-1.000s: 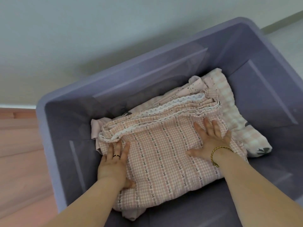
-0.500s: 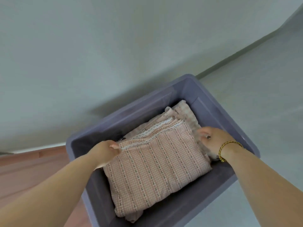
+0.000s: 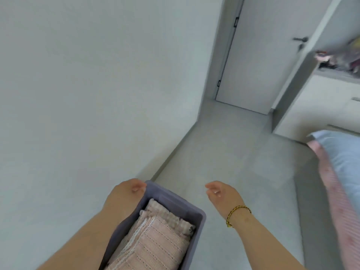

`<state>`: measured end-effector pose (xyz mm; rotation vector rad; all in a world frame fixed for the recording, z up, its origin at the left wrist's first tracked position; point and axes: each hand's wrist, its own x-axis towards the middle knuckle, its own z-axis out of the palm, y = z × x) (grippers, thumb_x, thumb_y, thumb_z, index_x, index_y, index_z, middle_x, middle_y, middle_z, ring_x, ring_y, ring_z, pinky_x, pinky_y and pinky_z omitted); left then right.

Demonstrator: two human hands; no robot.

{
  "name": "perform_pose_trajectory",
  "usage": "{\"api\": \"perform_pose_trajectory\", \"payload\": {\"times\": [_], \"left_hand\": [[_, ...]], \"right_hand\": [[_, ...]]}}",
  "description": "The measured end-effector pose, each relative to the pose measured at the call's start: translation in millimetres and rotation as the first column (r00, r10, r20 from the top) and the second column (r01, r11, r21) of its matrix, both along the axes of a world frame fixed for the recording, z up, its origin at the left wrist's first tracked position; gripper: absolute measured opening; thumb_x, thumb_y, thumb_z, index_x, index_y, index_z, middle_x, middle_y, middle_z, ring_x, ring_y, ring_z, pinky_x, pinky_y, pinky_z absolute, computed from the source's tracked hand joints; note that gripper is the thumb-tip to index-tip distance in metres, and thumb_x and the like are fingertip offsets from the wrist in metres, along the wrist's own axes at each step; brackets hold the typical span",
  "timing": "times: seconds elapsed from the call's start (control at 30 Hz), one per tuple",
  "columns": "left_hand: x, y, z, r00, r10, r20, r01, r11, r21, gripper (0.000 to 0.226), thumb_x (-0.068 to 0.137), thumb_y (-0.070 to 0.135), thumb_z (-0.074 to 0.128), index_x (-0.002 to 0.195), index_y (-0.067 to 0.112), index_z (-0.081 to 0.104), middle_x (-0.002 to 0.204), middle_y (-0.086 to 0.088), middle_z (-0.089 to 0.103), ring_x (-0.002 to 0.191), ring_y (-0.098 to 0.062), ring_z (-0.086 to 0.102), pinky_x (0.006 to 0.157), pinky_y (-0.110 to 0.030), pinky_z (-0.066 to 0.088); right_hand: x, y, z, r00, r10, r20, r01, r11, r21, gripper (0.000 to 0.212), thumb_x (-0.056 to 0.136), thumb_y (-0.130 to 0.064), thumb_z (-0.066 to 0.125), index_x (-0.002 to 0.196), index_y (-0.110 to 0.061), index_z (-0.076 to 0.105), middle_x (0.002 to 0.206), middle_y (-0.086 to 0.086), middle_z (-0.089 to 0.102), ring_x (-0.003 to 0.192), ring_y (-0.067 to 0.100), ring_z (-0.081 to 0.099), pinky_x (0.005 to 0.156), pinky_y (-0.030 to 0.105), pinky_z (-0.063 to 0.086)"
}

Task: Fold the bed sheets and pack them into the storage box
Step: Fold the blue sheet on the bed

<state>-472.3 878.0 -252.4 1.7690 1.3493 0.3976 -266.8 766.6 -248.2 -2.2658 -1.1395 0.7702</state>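
Observation:
The purple storage box (image 3: pixel 200 217) stands on the grey floor at the bottom centre, close to the wall. Folded pink checked bed sheets (image 3: pixel 155 244) lie inside it, with another pale sheet (image 3: pixel 173 215) under them at the far end. My left hand (image 3: pixel 126 193) hovers over the box's far left corner, fingers loosely curled, holding nothing. My right hand (image 3: pixel 222 195), with a yellow bracelet on the wrist, floats above the floor to the right of the box, also loosely curled and empty.
A white wall (image 3: pixel 87 94) runs along the left. A closed door (image 3: pixel 259 61) is at the far end. A bed with blue and pink bedding (image 3: pixel 342 164) lies at the right edge, a white cabinet (image 3: pixel 321 106) behind it.
Both hands have let go of the sheets and lifted out of the box. The view has risen and pulled back, so the box looks small and the room appears.

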Motion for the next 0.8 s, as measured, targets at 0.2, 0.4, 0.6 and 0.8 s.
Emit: {"api": "perform_pose_trajectory", "payload": {"times": [0.2,0.4,0.6,0.8], "left_hand": [[77.6,-102.2,93.7,0.944,-0.294,0.146,0.287,0.955,0.070,0.033,0.090,0.007,0.049,0.066,0.029,0.053,0.083,-0.009,0.066,0.085,-0.031,0.062,0.081,-0.032,0.045],[148.6,-256.3,133.0,0.712,-0.650,0.267,0.631,0.758,0.163,0.037,0.086,-0.004,0.052,0.066,0.027,0.055,0.065,0.001,0.061,0.053,0.008,0.059,0.057,0.000,0.040],[182.8,-421.4,127.5,0.451,-0.875,0.177,0.863,0.478,0.165,0.038,0.087,-0.004,0.052,0.068,0.029,0.056,0.067,0.005,0.063,0.051,-0.005,0.060,0.055,-0.002,0.039],[185.5,-628.7,96.5,0.169,-0.982,0.078,0.966,0.181,0.186,0.027,0.085,0.011,0.057,0.064,0.028,0.058,0.062,0.002,0.064,0.065,-0.008,0.063,0.062,-0.018,0.039]], "right_hand": [[16.7,-168.2,79.7,0.932,-0.362,-0.036,0.363,0.919,0.152,0.024,0.093,-0.019,0.048,0.079,-0.039,0.049,0.080,-0.024,0.049,0.076,0.000,0.050,0.071,0.012,0.039],[16.7,-378.7,108.1,0.617,-0.781,-0.093,0.784,0.601,0.158,0.032,0.089,-0.014,0.051,0.066,-0.037,0.048,0.084,-0.001,0.061,0.085,0.017,0.059,0.079,0.022,0.044],[-37.0,-592.7,102.6,0.232,-0.961,-0.151,0.969,0.214,0.125,0.033,0.088,-0.012,0.052,0.064,-0.033,0.048,0.079,0.002,0.062,0.082,0.020,0.059,0.075,0.024,0.044],[-130.7,-793.6,88.3,-0.111,-0.977,-0.182,0.986,-0.131,0.099,0.030,0.089,-0.011,0.052,0.065,-0.030,0.051,0.067,-0.011,0.058,0.074,0.017,0.057,0.077,0.025,0.043]]}}
